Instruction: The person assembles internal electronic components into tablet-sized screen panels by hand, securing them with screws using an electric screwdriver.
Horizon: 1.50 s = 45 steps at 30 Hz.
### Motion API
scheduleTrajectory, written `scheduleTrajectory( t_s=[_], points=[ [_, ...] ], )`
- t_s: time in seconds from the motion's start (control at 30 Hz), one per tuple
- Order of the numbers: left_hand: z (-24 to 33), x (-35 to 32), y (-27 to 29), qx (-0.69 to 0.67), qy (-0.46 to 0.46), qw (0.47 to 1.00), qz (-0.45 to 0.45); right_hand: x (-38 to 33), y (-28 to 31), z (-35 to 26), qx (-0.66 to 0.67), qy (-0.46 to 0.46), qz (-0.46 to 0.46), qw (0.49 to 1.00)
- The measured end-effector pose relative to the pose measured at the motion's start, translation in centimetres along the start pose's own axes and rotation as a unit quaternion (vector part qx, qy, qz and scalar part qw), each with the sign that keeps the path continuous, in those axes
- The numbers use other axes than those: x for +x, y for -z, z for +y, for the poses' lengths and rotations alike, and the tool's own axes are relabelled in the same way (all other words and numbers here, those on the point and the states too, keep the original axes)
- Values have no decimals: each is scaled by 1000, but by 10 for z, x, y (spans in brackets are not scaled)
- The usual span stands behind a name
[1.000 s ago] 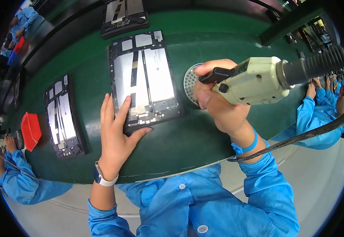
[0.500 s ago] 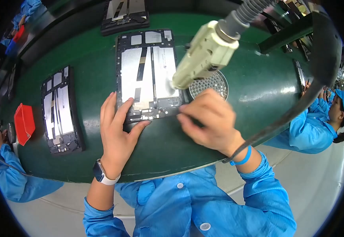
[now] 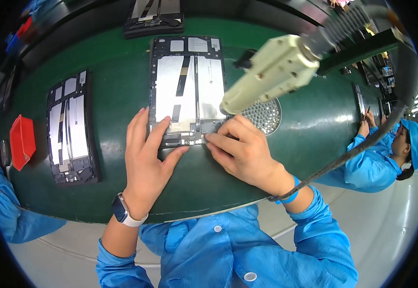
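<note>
Downward from the head view, the open, black-framed rectangular device with a silvery inner panel (image 3: 211, 91) lies on the smooth dark-green worktop (image 3: 122, 101), squarely between both hands. The bare left hand (image 3: 146, 161) is spread and unclenched, its fingers against the device's lower-left edge; light, even pressure there, clear of the inner parts, would best steady the frame. The bare right hand (image 3: 249, 153) has its fingertips drawn together at the lower-right corner; whether something small is pinched there I cannot tell. Short, gentle fingertip movements seem wise so close to the small components. The pale-green, angular handheld tool (image 3: 271, 72) hangs with its nose near the device's right edge, over the round, grey, dotted metal dish (image 3: 279, 115), so the right knuckles should avoid bumping it.
</note>
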<state>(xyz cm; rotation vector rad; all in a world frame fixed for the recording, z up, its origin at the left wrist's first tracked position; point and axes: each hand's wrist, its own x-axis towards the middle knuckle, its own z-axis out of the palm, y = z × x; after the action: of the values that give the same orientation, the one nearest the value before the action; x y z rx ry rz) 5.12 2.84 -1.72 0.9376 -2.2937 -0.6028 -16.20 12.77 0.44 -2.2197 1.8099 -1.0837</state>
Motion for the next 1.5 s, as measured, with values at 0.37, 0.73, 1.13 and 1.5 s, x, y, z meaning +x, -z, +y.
scheduleTrajectory(
  t_s=[0.37,0.73,1.13,1.5],
  points=[
    [0,0,0,-3,0,1000,0,0,-4,-11,1,-24,-5,1000],
    [2,1,0,-17,7,1000,-3,4,2,-13,8,-38,-10,999],
    [8,12,44,-399,287,867,-81,-3,13,9,121,-95,52,987],
    [22,-17,56,-529,356,770,-33,-18,3,4,273,-96,55,956]
  ],
)
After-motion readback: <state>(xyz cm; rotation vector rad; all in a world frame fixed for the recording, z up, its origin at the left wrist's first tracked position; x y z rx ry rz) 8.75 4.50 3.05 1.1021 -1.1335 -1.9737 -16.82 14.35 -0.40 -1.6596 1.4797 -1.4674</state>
